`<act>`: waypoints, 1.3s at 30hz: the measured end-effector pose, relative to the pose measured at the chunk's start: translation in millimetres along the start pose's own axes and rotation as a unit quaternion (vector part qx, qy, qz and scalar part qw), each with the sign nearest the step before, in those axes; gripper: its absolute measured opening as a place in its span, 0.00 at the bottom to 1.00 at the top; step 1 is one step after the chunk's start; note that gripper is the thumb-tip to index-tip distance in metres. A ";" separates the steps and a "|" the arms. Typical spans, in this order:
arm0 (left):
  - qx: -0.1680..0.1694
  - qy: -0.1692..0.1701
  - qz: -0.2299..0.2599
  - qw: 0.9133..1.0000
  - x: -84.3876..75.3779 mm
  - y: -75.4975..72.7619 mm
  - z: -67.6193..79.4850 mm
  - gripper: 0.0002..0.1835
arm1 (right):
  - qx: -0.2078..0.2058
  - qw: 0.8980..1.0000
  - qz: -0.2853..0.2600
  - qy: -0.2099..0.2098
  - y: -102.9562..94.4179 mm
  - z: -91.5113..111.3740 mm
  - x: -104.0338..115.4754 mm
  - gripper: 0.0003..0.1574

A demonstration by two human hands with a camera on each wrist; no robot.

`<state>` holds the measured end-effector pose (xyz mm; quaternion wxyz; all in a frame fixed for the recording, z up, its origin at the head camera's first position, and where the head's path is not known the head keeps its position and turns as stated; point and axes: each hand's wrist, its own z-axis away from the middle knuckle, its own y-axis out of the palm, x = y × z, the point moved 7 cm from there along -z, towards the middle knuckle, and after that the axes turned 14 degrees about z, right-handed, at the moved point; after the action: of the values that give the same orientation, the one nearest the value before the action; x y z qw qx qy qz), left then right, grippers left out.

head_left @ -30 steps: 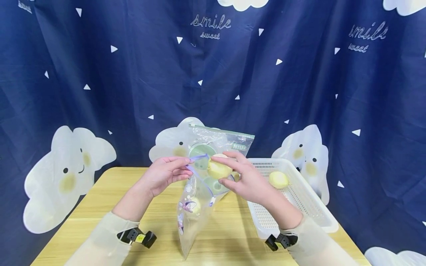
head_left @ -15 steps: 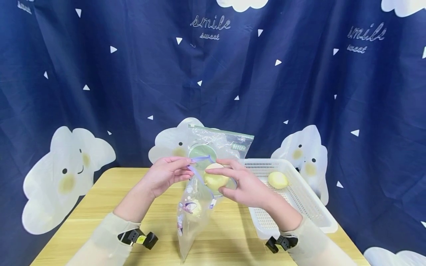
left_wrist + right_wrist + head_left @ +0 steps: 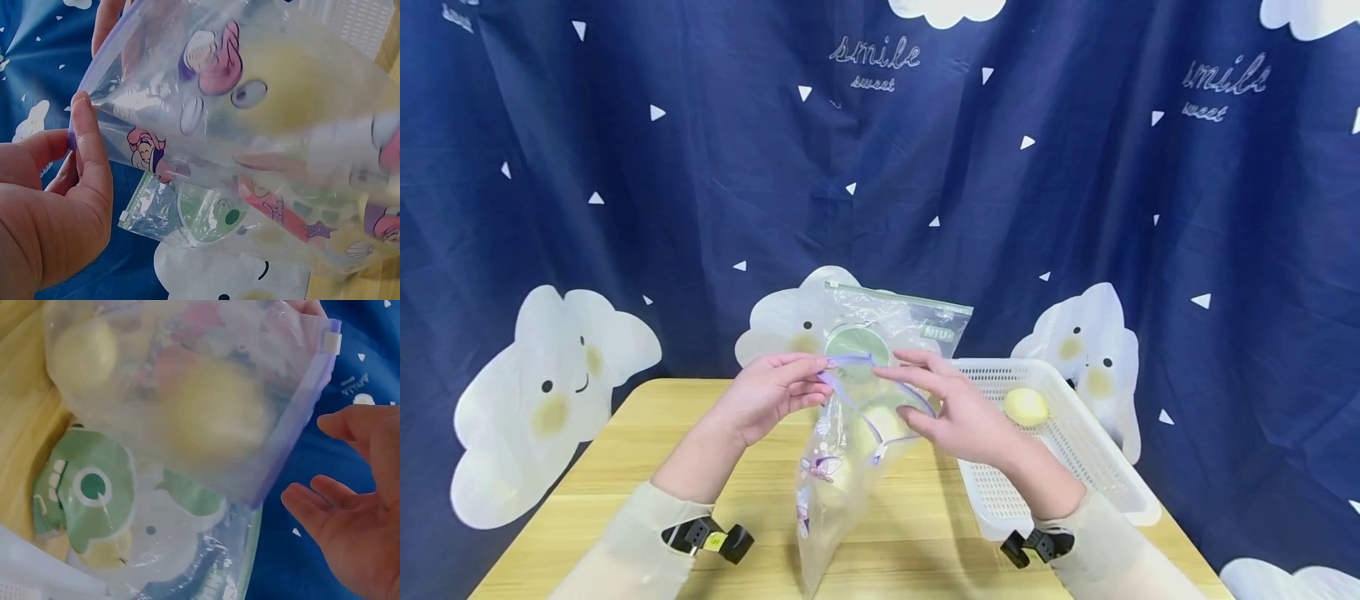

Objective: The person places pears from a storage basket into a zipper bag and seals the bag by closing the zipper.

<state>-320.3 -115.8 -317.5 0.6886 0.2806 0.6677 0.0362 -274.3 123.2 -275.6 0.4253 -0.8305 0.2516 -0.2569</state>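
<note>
My left hand (image 3: 775, 396) pinches the purple rim of a clear zip bag (image 3: 827, 525) with pink and purple cartoon prints. The bag hangs with its mouth open. Inside it, a yellow lemon (image 3: 883, 423) shows just below the mouth, blurred in the right wrist view; another lemon (image 3: 86, 355) lies lower down. My right hand (image 3: 966, 412) is at the right side of the mouth, fingers apart, holding nothing. In the right wrist view a gap separates these fingers from the purple rim.
A white perforated basket (image 3: 1000, 496) at the right holds one lemon (image 3: 1026, 407). Behind the held bag stands another clear zip bag (image 3: 955, 317) with a green zip and green print. The wooden table (image 3: 625, 433) ends at a dark blue curtain (image 3: 700, 167).
My right hand has let go of a lemon, which has dropped into the bag. Its fingers have stayed near the mouth. My left hand keeps its pinch on the rim.
</note>
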 end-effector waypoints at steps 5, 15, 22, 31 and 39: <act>0.004 0.001 -0.011 1.000 0.3 -0.5 0.0 0.10 | -0.045 0.998 -0.017 0.029 -17.9 -2.7 -20.9 0.33; -0.016 -0.011 -0.028 0.999 3.4 -9.0 1.8 0.09 | -0.069 0.981 -0.022 0.182 -42.5 8.0 -117.6 0.32; -0.016 -0.011 -0.024 1.000 4.2 -12.0 1.3 0.09 | -0.011 0.963 0.025 0.268 -34.0 22.4 -182.5 0.36; -0.020 -0.008 -0.024 0.999 4.7 -15.9 0.7 0.08 | 0.065 0.932 0.081 0.347 -18.2 35.4 -237.3 0.42; -0.016 -0.010 -0.026 0.999 4.0 -16.9 0.7 0.09 | 0.133 0.919 0.121 0.352 2.8 47.2 -267.6 0.42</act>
<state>-324.7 -128.5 -328.5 0.7004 0.2528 0.6669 0.0258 -443.0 319.3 -358.8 0.4434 -0.5857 0.4473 -0.5101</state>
